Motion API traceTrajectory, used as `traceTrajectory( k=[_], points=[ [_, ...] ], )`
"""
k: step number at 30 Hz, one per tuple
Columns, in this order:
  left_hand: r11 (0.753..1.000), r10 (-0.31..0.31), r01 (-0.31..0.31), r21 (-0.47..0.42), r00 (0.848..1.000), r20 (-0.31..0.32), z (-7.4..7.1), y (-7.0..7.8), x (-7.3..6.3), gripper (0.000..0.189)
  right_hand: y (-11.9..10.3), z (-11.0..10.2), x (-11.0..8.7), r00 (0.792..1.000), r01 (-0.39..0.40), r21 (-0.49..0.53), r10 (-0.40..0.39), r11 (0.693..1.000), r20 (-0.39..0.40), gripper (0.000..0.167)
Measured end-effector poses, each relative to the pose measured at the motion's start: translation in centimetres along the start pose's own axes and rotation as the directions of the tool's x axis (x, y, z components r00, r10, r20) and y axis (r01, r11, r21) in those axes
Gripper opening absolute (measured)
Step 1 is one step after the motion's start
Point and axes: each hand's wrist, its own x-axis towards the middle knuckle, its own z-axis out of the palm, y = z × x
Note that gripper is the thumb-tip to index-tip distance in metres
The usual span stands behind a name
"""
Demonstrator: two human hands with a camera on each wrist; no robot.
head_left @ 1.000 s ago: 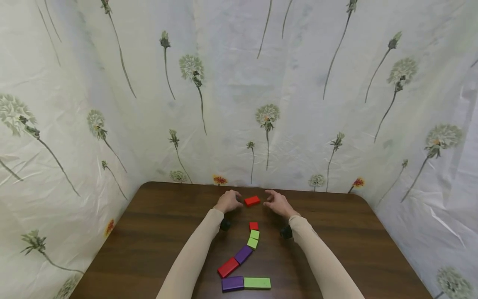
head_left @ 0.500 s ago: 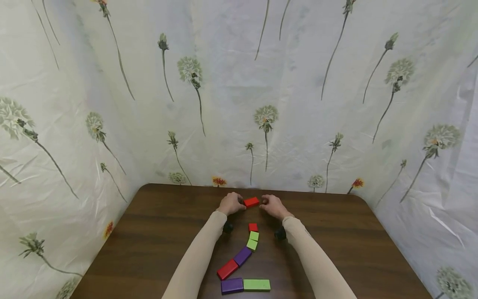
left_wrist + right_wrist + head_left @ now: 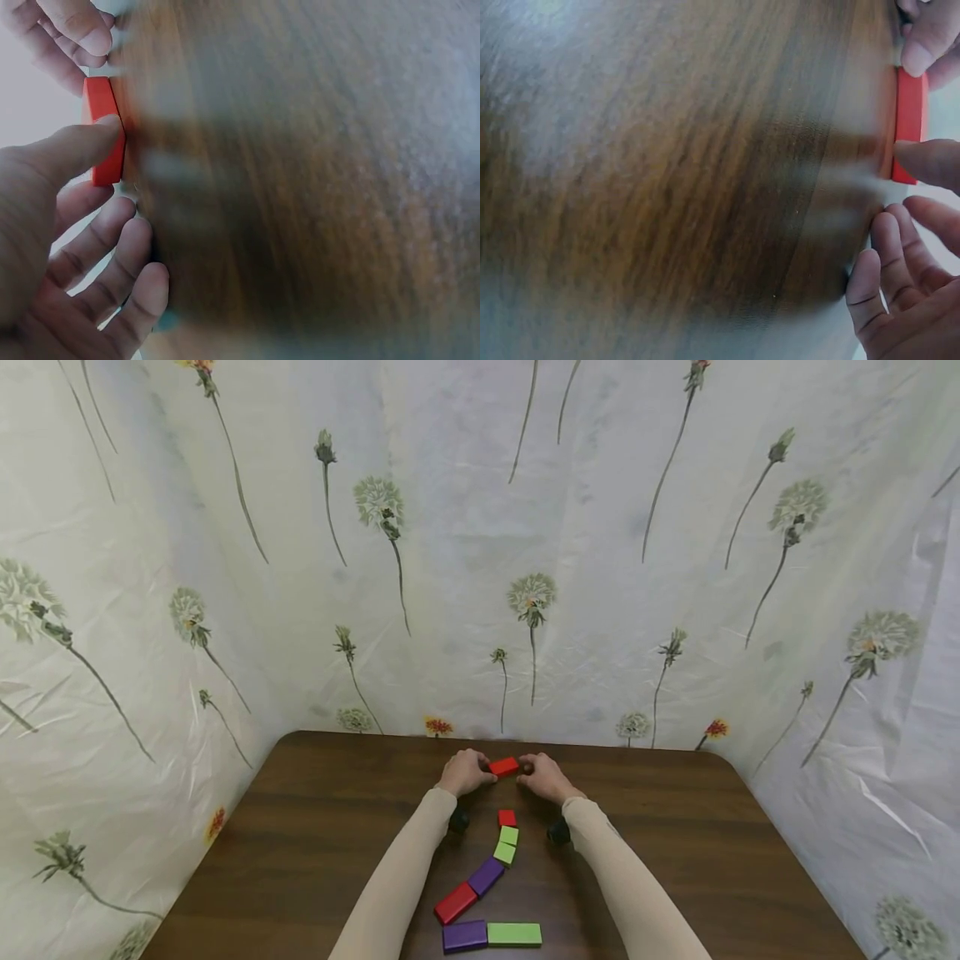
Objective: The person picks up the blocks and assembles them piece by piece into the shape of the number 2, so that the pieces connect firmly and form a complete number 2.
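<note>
At the far side of the table lies a red block (image 3: 503,767), long and flat. My left hand (image 3: 463,772) is at its left end, thumb on the near side and forefinger at the end; the left wrist view shows this thumb (image 3: 101,142) across the red face. Just off the right end is my right hand (image 3: 549,779), fingers bent and a narrow gap left in the left wrist view. From the right wrist view, the right thumb (image 3: 930,161) overlaps the block's near end, and whether it touches cannot be told. The remaining fingers of both hands are spread loosely.
Nearer me runs a curved row: a small red block (image 3: 507,818), two small green blocks (image 3: 507,836), a purple block (image 3: 486,877) and a red one (image 3: 456,903). Below lie a purple block (image 3: 465,936) and a green one (image 3: 514,934). Flowered cloth (image 3: 450,568) hangs behind the table (image 3: 337,835).
Both hands have closed in on the far red block, the left reaching its left end and the right moving leftward toward its right end. The blocks look unmoved.
</note>
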Motion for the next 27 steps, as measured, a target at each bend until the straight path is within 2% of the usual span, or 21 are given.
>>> traceTrajectory(
  k=[12, 20, 24, 27],
  points=[
    [1.000, 0.002, -0.002, -0.002, 1.000, 0.005, 0.19, -0.29, 0.17, 0.030, 0.34, 0.25, -0.29, 0.999, 0.023, 0.014, -0.023, 1.000, -0.026, 0.030],
    [0.999, 0.009, -0.007, -0.040, 0.999, 0.048, -0.53, 0.01, -0.42, 0.031, 0.39, 0.02, -0.43, 0.998, 0.028, 0.010, -0.027, 1.000, -0.051, 0.017],
    [0.999, 0.000, 0.002, -0.036, 0.998, 0.068, -0.30, -0.17, -0.50, 0.031, 0.38, 0.03, -0.69, 0.998, 0.008, 0.008, -0.008, 1.000, -0.057, 0.012],
    [0.999, -0.002, 0.006, -0.041, 0.997, 0.083, -0.27, -0.40, -0.38, 0.031, 0.41, 0.02, -0.78, 0.998, 0.000, 0.053, 0.003, 0.999, -0.065, 0.013]
  ],
)
